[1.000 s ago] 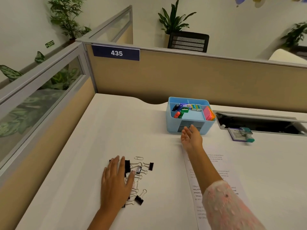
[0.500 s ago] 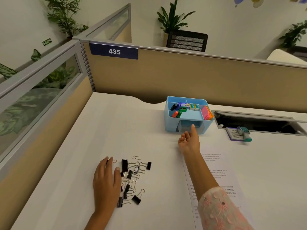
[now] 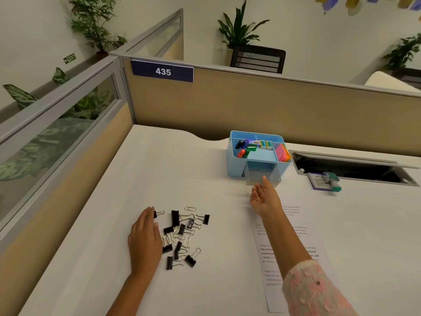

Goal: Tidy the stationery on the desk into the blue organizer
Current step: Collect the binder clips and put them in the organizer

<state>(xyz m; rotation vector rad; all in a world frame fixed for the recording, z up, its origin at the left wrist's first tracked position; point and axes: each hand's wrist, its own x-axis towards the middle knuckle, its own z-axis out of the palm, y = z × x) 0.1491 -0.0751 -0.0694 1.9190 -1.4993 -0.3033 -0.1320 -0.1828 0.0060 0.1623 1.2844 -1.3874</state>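
Right hand [image 3: 264, 198] is reaching at the clear drawer [image 3: 262, 177] sticking out of the front of the blue organizer [image 3: 234, 156], fingertips touching or just short of its front edge, can't tell which. Fingers are loose and mostly straight, palm turned up, gripping nothing. The drawer is standing pulled out, likely so the small clips can go into it.

Left hand [image 3: 144, 240] is lying flat on the desk [image 3: 159, 169], fingers straight and relaxed, pressed against the left side of the pile of binder clips [image 3: 180, 236], probably corralling them so they don't scatter. It's holding none of them. A few wire paper clips [image 3: 190, 209] are mixed in.

The organizer is sitting near the back of the desk against the partition, well apart from the clips. Its top compartments are already holding small coloured items and sticky notes [image 3: 283, 152]. A printed sheet [image 3: 293, 242] is lying under the right forearm. A stamp on its pad [image 3: 325, 181] is waiting just right of the organizer.
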